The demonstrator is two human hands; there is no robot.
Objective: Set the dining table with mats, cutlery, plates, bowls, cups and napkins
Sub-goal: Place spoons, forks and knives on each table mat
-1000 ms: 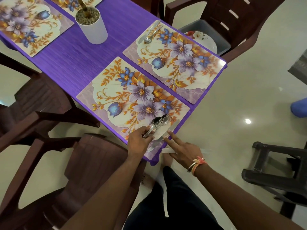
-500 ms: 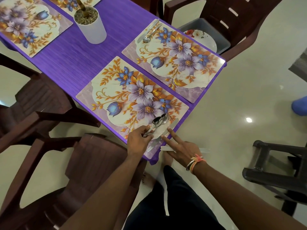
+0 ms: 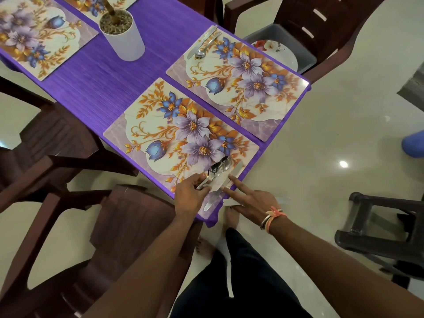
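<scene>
Pinching two spoon handles, the fingers [image 3: 199,182] of our left hand [image 3: 190,196] curl round them low on the near mat [image 3: 146,125]. The spoons [image 3: 216,169] sit side by side with their bowls pointing up the mat, on it or just above it; we cannot tell which. Beside them, the index and middle fingers [image 3: 237,182] of our right hand [image 3: 254,200] lie straight and touch the knife [image 3: 236,169], which rests near the mat's right edge, parallel to the spoons. A pale strip [image 3: 230,202] shows on either side of that palm, off the table's edge. We cannot tell what it is, nor whether the hidden fingers grip it.

Further out, the far mat [image 3: 263,127] carries a cutlery pair [image 3: 200,53] at its top edge, so we judge that place's cutlery done and this one nearly so. A third mat [image 3: 34,35] lies on the purple cloth [image 3: 98,88] beyond the white pot [image 3: 124,40]; no cutlery shows on the part we see. The mats look laid. Plates [image 3: 277,53] sit in a grey tub [image 3: 284,35] on the chair [image 3: 332,49] past the far mat, not yet on the table. No bowls, cups or napkins show on the table, so by our reckoning most of the task is left: the other places' cutlery, then plates, bowls, cups and napkins.
</scene>
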